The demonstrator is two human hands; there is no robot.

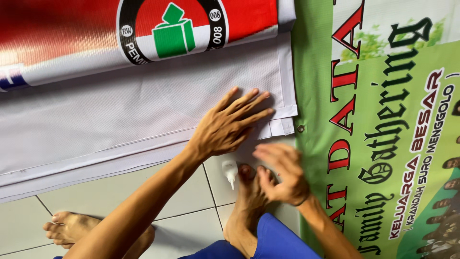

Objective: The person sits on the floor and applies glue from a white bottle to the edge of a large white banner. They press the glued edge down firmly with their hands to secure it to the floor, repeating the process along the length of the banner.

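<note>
the left hand (229,125) lies flat with fingers spread, pressing down the folded hem of the white banner (143,96) near its corner, gripping nothing. the right hand (282,173) hovers loosely curled and blurred just below that corner, holding nothing, beside a small white glue bottle (230,171) lying on the tiled floor (120,201).

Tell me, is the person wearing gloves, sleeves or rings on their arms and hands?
No gloves, sleeves or rings show. The left hand and right hand are bare, and both forearms are uncovered too. The right hand looks a bit blurred. The only clothing in sight is blue cloth at the bottom.
</note>
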